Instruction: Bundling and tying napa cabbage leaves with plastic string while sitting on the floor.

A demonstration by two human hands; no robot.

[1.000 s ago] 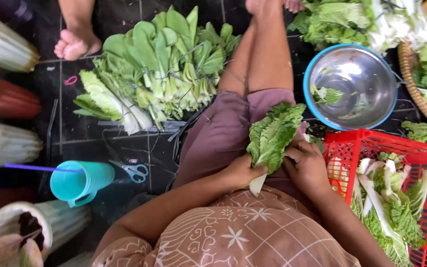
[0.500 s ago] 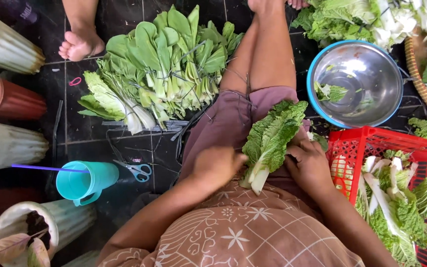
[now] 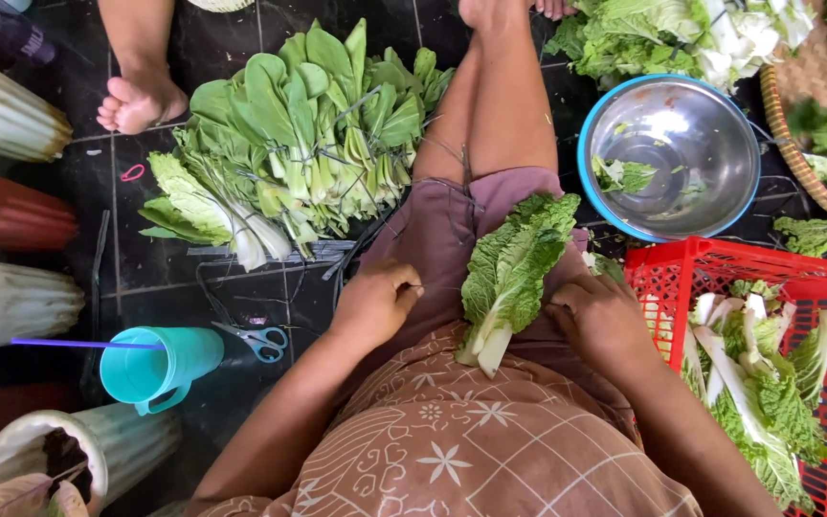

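from my remote seat i watch a seated person sorting greens on a dark tiled floor. the leafy bunch now lies across the lap, stem end toward the body. a second ago the left hand was pressed against that bunch; it has since slid off to the thigh and rests apart from it, fingers curled narrow around nothing i can make out, so the grip has passed wholly to one side. the right hand stays at the bunch's right edge, touching the leaves, fingers bent down on them. just beside that hand stands a red plastic crate holding trimmed stalks; beyond it, a steel bowl with a blue rim and a few scraps. left of the leg, a heap of greens is spread on the tiles. near the left arm sit blue-handled scissors and a teal cup with a purple straw. no packages, labels or signs show anywhere.
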